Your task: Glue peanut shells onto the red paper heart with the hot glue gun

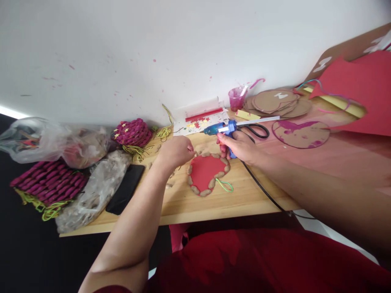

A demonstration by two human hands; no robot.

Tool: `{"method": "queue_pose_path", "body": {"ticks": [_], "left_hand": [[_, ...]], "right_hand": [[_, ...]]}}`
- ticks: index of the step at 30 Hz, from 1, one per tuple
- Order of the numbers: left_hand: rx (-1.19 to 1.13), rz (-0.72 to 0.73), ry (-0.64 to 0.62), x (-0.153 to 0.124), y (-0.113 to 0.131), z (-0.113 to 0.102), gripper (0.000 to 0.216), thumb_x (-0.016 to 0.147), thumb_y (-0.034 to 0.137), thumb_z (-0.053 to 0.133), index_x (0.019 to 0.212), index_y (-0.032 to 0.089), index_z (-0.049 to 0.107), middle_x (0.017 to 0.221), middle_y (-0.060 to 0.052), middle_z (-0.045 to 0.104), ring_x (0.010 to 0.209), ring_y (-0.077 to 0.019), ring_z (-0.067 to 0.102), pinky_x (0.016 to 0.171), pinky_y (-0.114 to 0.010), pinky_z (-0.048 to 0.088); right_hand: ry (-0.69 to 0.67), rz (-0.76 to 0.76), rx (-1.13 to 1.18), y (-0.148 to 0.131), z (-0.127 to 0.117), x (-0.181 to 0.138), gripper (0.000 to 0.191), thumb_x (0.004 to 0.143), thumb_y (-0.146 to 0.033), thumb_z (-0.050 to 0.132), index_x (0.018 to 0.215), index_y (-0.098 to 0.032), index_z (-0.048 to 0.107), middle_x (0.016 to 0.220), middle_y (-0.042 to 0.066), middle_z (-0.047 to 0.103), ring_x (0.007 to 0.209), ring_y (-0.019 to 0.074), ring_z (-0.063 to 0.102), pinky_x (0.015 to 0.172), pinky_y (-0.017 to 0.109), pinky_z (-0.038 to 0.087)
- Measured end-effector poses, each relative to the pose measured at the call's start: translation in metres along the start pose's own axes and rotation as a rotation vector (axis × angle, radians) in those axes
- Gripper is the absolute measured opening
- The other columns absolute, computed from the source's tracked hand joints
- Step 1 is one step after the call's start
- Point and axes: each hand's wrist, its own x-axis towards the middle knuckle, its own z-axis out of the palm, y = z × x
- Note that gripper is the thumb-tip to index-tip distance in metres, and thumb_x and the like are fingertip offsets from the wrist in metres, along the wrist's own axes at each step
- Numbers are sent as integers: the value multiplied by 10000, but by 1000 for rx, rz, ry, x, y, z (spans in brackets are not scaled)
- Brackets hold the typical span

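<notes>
R hand [241, 147] w/ glue gun [224, 128]

Fingers [190, 152] of left hand [175, 151] curl under; whatever they pinch at the red shape [207, 173] rim is too small to tell. Grip and trigger of glue gun [221, 128] covered by right hand [241, 147]. Blades of scissors [258, 131] hidden behind gun. Far-right red sheet [357, 97] cut by edge. Contents of plastic bag [36, 140] blurred, bag cut at left edge. Black cord [262, 189] vanishes under right forearm.
</notes>
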Motion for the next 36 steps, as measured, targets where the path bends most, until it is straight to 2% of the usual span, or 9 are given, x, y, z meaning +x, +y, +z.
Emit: {"method": "queue_pose_path", "body": {"ticks": [3, 6, 11, 17, 23, 29, 32, 36], "left_hand": [[-34, 38, -67, -4, 7, 2, 245, 774, 215, 599, 898, 233, 810, 946, -62, 804, 885, -245, 724, 785, -330, 522], [-39, 16, -79, -5, 13, 6, 257, 789, 215, 593, 926, 226, 810, 972, -73, 804, 903, -258, 722, 792, -342, 522], [-100, 20, -30, -7, 6, 9, 282, 860, 301, 590, 1030, 211, 796, 1025, -79, 799, 928, -242, 719, 826, -328, 522], [-201, -68, 35, -21, -5, 11, 273, 862, 221, 564, 967, 214, 816, 923, -72, 802, 863, -233, 727, 813, -323, 532], [-291, -68, 73, -26, -9, 24, 254, 852, 230, 582, 974, 231, 805, 927, -49, 803, 871, -220, 724, 790, -310, 529], [-295, -103, 114, -26, -13, 20, 238, 886, 252, 576, 972, 223, 796, 892, -52, 791, 866, -218, 716, 831, -320, 525], [-315, -98, 103, -35, -12, 22, 239, 881, 303, 619, 1059, 220, 756, 950, -48, 785, 901, -217, 708, 810, -319, 512], [-394, -110, 121, -53, -9, 36, 477, 835, 369, 710, 1277, 209, 632, 1074, -57, 759, 912, -214, 693, 801, -328, 507]], "right_hand": [[-3, -1, -7, 0, 0, 0, 391, 914, -543, 687, 769, -186, 619, 589, -7, 598, 468, 118, 631, 362, 193, 442], [-3, -3, -14, -1, 0, 0, 384, 929, -525, 677, 768, -182, 616, 582, -7, 594, 465, 116, 629, 361, 190, 437], [-10, -8, -15, -2, 0, 0, 376, 936, -517, 672, 755, -192, 615, 586, -10, 592, 470, 119, 631, 366, 200, 440], [-22, -20, -12, 0, -1, 0, 421, 897, -574, 693, 760, -183, 617, 589, -6, 596, 468, 121, 635, 360, 199, 446], [-18, -26, -7, 1, -1, -1, 468, 858, -627, 707, 778, -176, 612, 594, -7, 592, 465, 122, 638, 351, 194, 447], [-25, -28, -13, -1, -1, -2, 490, 849, -648, 705, 776, -173, 608, 589, 0, 591, 473, 126, 632, 359, 199, 456], [-17, -27, -35, 0, -1, -3, 489, 848, -649, 706, 778, -174, 610, 596, 5, 600, 478, 135, 638, 364, 210, 471], [-8, -9, -68, 0, 0, -4, 502, 829, -667, 713, 775, -176, 619, 605, 9, 611, 477, 139, 641, 367, 217, 489]]}}
